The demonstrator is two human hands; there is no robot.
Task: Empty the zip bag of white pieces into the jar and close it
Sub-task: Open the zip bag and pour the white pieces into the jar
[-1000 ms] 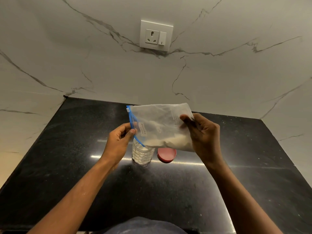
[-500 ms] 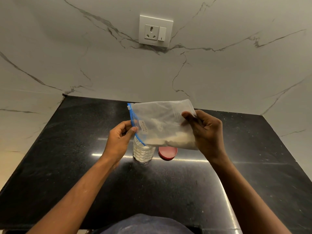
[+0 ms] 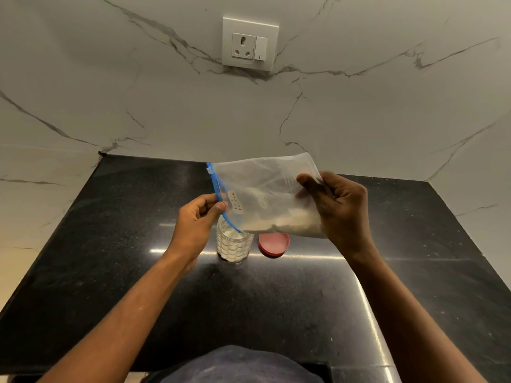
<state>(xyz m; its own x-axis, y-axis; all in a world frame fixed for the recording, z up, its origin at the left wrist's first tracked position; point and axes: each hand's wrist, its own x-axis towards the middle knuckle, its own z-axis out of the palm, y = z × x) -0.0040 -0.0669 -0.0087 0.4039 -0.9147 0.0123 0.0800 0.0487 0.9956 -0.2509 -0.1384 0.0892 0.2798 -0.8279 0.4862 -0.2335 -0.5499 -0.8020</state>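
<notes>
I hold a clear zip bag (image 3: 265,194) with a blue zip strip on its side above the counter. White contents lie along the bag's lower edge. My left hand (image 3: 197,219) pinches the zip edge, whose lower corner dips into the mouth of the jar (image 3: 233,246). My right hand (image 3: 338,208) grips the bag's bottom end and keeps it raised. The clear, scale-patterned jar stands upright with white contents inside it. Its red lid (image 3: 273,244) lies flat on the counter just right of the jar, partly hidden by the bag.
The black stone counter (image 3: 110,272) runs back to a white marble wall with a socket and switch plate (image 3: 250,44). A dark cloth shape (image 3: 240,366) shows at the bottom edge, near my body.
The bag's right end sits slightly higher than a second ago, with the zip corner still at the jar's mouth. Both hands keep their hold.
</notes>
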